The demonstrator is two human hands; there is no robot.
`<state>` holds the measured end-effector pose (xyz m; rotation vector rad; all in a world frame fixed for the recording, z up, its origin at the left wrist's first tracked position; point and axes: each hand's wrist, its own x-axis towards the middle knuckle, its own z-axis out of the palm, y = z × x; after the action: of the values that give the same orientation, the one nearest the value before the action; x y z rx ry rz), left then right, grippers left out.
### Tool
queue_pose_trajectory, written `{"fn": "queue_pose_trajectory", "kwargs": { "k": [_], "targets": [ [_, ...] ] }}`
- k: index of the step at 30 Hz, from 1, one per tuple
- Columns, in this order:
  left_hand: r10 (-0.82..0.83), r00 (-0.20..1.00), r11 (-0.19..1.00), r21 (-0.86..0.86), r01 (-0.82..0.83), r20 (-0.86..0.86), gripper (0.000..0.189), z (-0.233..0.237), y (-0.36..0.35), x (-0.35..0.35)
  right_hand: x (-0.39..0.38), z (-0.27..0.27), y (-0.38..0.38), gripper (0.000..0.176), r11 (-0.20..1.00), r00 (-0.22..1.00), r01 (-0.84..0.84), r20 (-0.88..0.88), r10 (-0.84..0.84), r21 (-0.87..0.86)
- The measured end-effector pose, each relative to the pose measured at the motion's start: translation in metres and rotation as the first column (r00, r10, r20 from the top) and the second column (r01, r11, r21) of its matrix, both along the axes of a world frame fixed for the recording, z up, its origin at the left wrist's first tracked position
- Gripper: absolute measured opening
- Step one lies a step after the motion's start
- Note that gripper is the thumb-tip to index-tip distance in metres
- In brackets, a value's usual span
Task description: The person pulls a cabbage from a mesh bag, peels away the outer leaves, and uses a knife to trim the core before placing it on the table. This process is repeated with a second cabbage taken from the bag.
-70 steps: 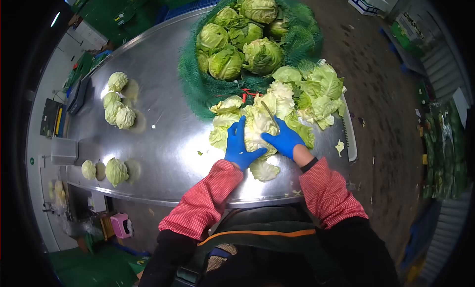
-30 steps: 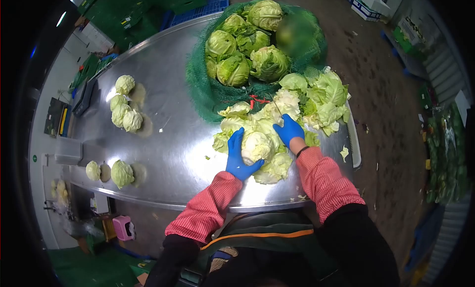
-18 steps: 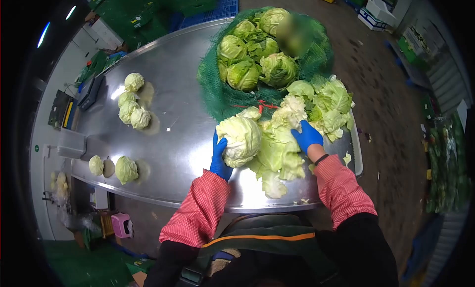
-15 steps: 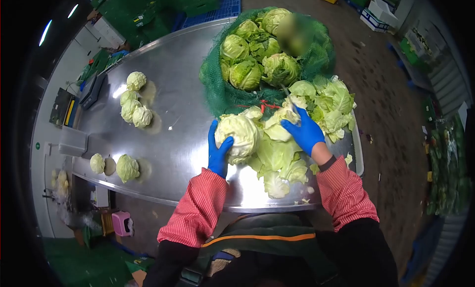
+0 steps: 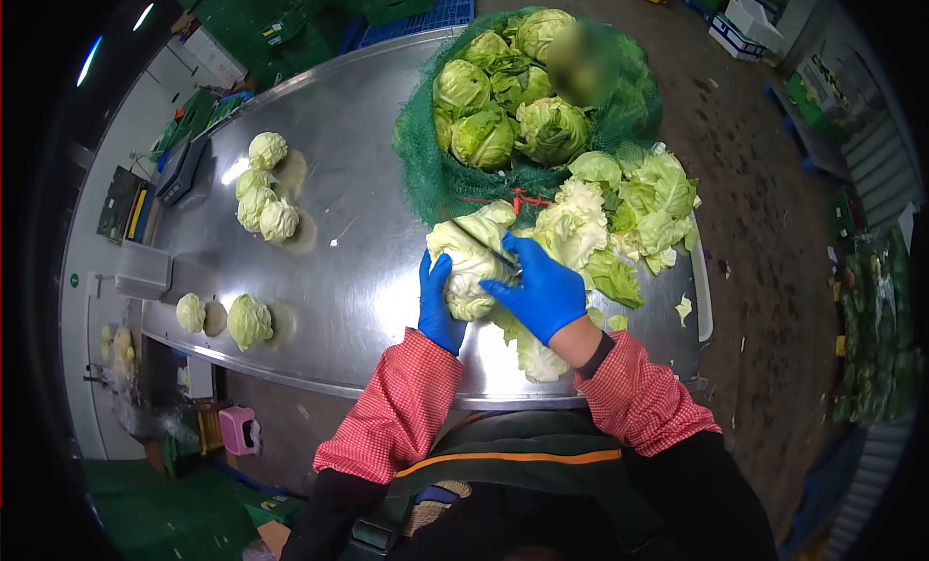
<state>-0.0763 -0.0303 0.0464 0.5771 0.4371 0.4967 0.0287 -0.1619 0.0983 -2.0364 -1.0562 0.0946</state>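
A pale cabbage (image 5: 471, 271) is over the front part of the metal table, with my left hand (image 5: 438, 304) wrapped round its lower left side. My right hand (image 5: 542, 288), in a blue glove like the left, grips a knife (image 5: 481, 244) whose dark blade lies across the top of the cabbage. Loose leaves (image 5: 535, 353) lie beneath and beside the cabbage, and a bigger heap of leaves (image 5: 658, 208) is to the right. Behind my hands, a green net bag (image 5: 418, 174) holds several cabbages (image 5: 482, 138).
On the left of the metal table (image 5: 358, 125) stand several trimmed cabbages (image 5: 279, 220), with two more near the front edge, one of them (image 5: 250, 321) larger. A clear plastic box (image 5: 143, 271) and a dark scale (image 5: 184, 174) are at the far left.
My right hand has moved left from the leaves to the cabbage, bringing the knife across it. Leaves now lie spread further right. The held cabbage has turned and my left hand has shifted slightly right.
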Motion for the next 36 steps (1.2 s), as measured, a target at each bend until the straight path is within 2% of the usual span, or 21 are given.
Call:
{"fn": "queue_pose_trajectory", "kwargs": {
  "k": [3, 4, 7, 9, 11, 12, 13, 16, 19, 20, 23, 24, 25, 26, 27, 28, 29, 31, 32, 35, 36],
  "targets": [
    [0.024, 1.000, 0.995, 0.094, -0.022, -0.020, 0.066, 0.003, -0.007, -0.001, 0.010, -0.005, -0.005, 0.040, 0.990, 0.985, -0.122, -0.130, 0.112, -0.067],
    [0.034, 0.999, 0.990, 0.136, -0.030, -0.026, 0.066, 0.003, -0.009, 0.000, 0.008, 0.002, -0.006, 0.030, 0.984, 0.986, -0.129, -0.121, 0.114, -0.120],
    [0.045, 0.998, 0.996, 0.085, -0.041, -0.047, 0.068, 0.000, -0.011, 0.001, 0.006, -0.009, -0.009, 0.021, 0.997, 0.997, -0.072, 0.001, 0.072, -0.013],
    [0.008, 0.998, 0.998, 0.070, -0.003, -0.067, 0.069, -0.001, -0.008, -0.003, 0.016, -0.012, -0.013, 0.016, 0.997, 0.976, 0.007, -0.219, 0.011, 0.082],
    [-0.054, 0.997, 0.998, 0.020, 0.055, -0.058, 0.070, -0.002, -0.003, -0.009, 0.038, -0.023, -0.019, 0.013, 0.983, 0.904, 0.097, -0.427, -0.021, 0.156],
    [-0.087, 0.994, 0.992, 0.082, 0.092, -0.067, 0.071, 0.007, -0.006, -0.011, 0.048, -0.020, -0.022, 0.014, 0.981, 0.865, 0.114, -0.502, -0.020, 0.159],
    [-0.117, 0.991, 0.992, 0.043, 0.119, -0.062, 0.071, 0.005, -0.007, -0.013, 0.057, -0.016, -0.024, 0.015, 0.978, 0.819, 0.133, -0.573, -0.018, 0.160],
    [-0.198, 0.979, 0.976, -0.105, 0.193, -0.048, 0.070, 0.002, -0.011, -0.019, 0.077, -0.033, -0.026, 0.016, 0.980, 0.841, 0.181, -0.529, -0.112, 0.079],
    [-0.251, 0.965, 0.951, -0.205, 0.233, -0.071, 0.056, 0.005, -0.013, -0.022, 0.103, -0.070, -0.035, 0.019, 0.959, 0.844, 0.281, -0.484, -0.231, 0.032],
    [-0.264, 0.964, 0.940, -0.233, 0.250, -0.031, 0.052, 0.013, -0.015, -0.024, 0.118, -0.082, -0.040, 0.027, 0.919, 0.902, 0.309, -0.232, -0.364, -0.243],
    [-0.284, 0.958, 0.902, -0.327, 0.281, 0.040, 0.050, 0.020, -0.010, -0.024, 0.113, -0.076, -0.047, 0.044, 0.983, 0.852, 0.083, -0.501, -0.154, -0.161],
    [-0.302, 0.948, 0.890, -0.328, 0.318, 0.100, 0.050, 0.026, -0.012, -0.022, 0.094, -0.041, -0.044, 0.062, 0.998, 0.823, -0.010, -0.568, -0.031, -0.068],
    [-0.315, 0.942, 0.908, -0.254, 0.334, 0.115, 0.050, 0.021, -0.013, -0.021, 0.081, -0.016, -0.041, 0.067, 0.985, 0.826, -0.165, -0.540, 0.165, 0.048],
    [-0.329, 0.935, 0.920, -0.177, 0.349, 0.132, 0.049, 0.012, -0.013, -0.018, 0.075, 0.009, -0.039, 0.063, 0.941, 0.801, -0.335, -0.514, 0.308, 0.042],
    [-0.343, 0.927, 0.929, -0.094, 0.359, 0.151, 0.049, 0.007, -0.013, -0.013, 0.068, 0.027, -0.035, 0.061, 0.904, 0.750, -0.415, -0.522, 0.405, 0.104],
    [-0.342, 0.922, 0.869, -0.313, 0.384, 0.181, 0.046, 0.003, -0.012, -0.001, 0.067, 0.026, -0.031, 0.058, 0.873, 0.727, -0.465, -0.497, 0.473, 0.151],
    [-0.368, 0.908, 0.880, -0.241, 0.410, 0.202, 0.045, 0.002, -0.013, 0.001, 0.068, 0.026, -0.028, 0.056, 0.835, 0.700, -0.514, -0.469, 0.540, 0.195],
    [-0.416, 0.878, 0.889, -0.099, 0.447, 0.237, 0.044, 0.002, -0.016, 0.000, 0.070, 0.032, -0.029, 0.051, 0.842, 0.671, -0.501, -0.523, 0.525, 0.202],
    [-0.413, 0.891, 0.901, -0.062, 0.430, 0.188, 0.044, 0.004, -0.019, -0.004, 0.069, 0.033, -0.030, 0.049, 0.846, 0.656, -0.492, -0.552, 0.515, 0.204],
    [-0.386, 0.921, 0.922, 0.064, 0.382, 0.048, 0.044, 0.025, -0.027, -0.015, 0.064, 0.029, -0.028, 0.051, 0.848, 0.717, -0.517, -0.481, 0.505, 0.119],
    [-0.373, 0.919, 0.905, -0.165, 0.391, 0.130, 0.042, 0.029, -0.027, -0.015, 0.064, 0.028, -0.026, 0.050, 0.847, 0.694, -0.521, -0.524, 0.495, 0.110]
  ]
}}
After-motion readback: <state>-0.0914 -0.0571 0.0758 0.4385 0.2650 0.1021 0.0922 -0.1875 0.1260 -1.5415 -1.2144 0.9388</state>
